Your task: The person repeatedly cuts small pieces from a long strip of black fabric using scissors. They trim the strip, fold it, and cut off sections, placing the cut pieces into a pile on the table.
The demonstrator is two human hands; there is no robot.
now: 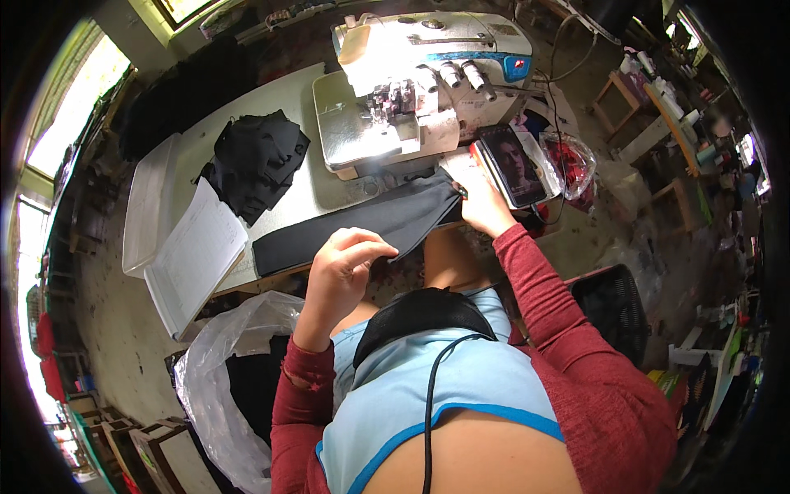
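Note:
A long strip of black cloth (346, 226) lies along the front edge of the sewing table, its right end lifted toward the sewing machine (436, 74). My left hand (341, 267) pinches the near edge of this cloth between thumb and fingertips. At the cloth's right end, my right hand (485, 202) grips the gathered corner; its fingertips are partly hidden, and a small dark thing by them is too small to name. The machine's lamp lights the needle area brightly, just beyond the cloth. A heap of folded black cloth pieces (257, 160) sits farther left on the table.
An open notebook (197, 255) and a clear plastic tray (151, 202) stand at the table's left end. A phone (512, 165) leans by my right hand, next to a clear bag with red contents (572, 169). Below are a plastic bag (214, 387) and a black basket (613, 309).

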